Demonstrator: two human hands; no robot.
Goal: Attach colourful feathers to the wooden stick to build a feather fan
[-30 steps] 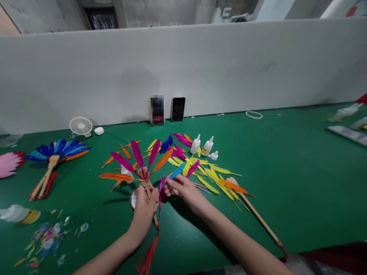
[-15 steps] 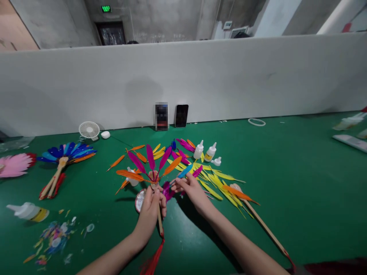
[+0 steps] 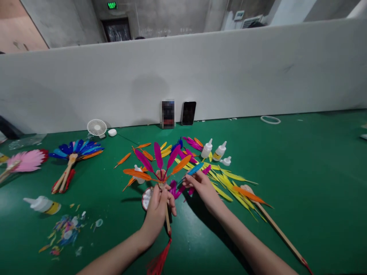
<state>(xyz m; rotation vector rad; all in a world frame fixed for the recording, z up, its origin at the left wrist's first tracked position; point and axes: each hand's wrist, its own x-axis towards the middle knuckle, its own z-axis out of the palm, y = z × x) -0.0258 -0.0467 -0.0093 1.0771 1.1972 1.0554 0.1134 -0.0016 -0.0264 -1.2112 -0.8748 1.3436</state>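
Observation:
My left hand (image 3: 161, 199) is closed around the wooden handle of a feather fan (image 3: 158, 155), held upright. Three magenta feathers and an orange one on either side spread from its head, and a red tassel (image 3: 160, 259) hangs from the handle's lower end. Between the fingertips of my right hand (image 3: 197, 183) is a blue feather (image 3: 195, 168), its tip pointing up and right, a little to the right of the fan. Behind my left hand a small round dish (image 3: 146, 198) with whitish contents is partly covered. Loose magenta feathers (image 3: 175, 190) lie between the hands.
Yellow feathers (image 3: 226, 183) and a second handle (image 3: 279, 231) lie to the right. Glue bottles (image 3: 207, 149) stand behind; another bottle (image 3: 43, 205) lies at left near scraps (image 3: 67, 229). A blue fan (image 3: 73, 154), pink fan (image 3: 27, 160) and two phones (image 3: 189, 113) are around.
The view has shifted, so most things appear further right. Both hands keep their hold on the fan and the blue feather, with little movement relative to the table.

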